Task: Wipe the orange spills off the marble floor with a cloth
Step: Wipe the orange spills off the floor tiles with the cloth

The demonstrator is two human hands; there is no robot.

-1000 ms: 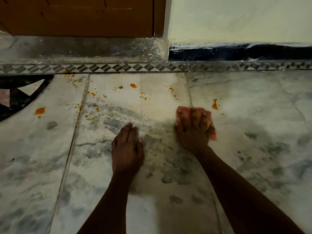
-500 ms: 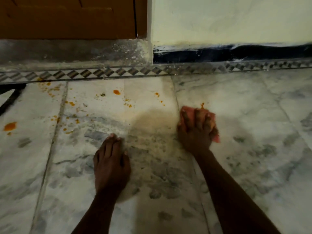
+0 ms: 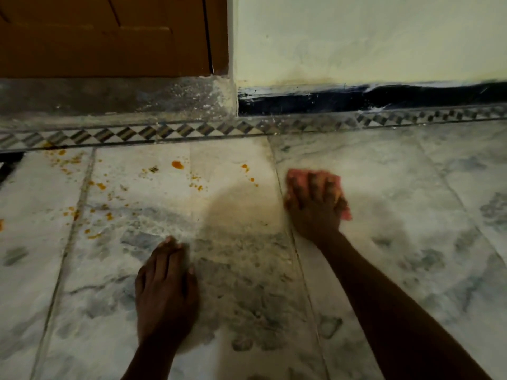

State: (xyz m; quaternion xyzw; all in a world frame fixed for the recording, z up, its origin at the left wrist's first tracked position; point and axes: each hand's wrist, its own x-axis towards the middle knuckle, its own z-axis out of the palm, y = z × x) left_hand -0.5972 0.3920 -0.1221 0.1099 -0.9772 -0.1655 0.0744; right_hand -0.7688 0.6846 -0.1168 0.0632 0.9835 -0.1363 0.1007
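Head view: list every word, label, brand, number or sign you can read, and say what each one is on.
None: no readable text anywhere. The wooden door, the wall, the patterned border strip, the marble floor and the pink cloth under the right hand carry no writing.

The pink cloth (image 3: pixel 333 180) is bunched up under my right hand (image 3: pixel 315 204), pressed flat against the marble floor (image 3: pixel 384 187) just right of the tile joint; only its edges show past my fingers, at the top and at the lower right. It is blurred, so I cannot make out its folds. The orange spills (image 3: pixel 177 164) lie to the left of the cloth, apart from it: one larger blob and small drops on the neighbouring tile, then a denser scatter of specks farther left along the next joint. The nearest drops sit a little way left of the cloth, toward the patterned border strip (image 3: pixel 164 133).
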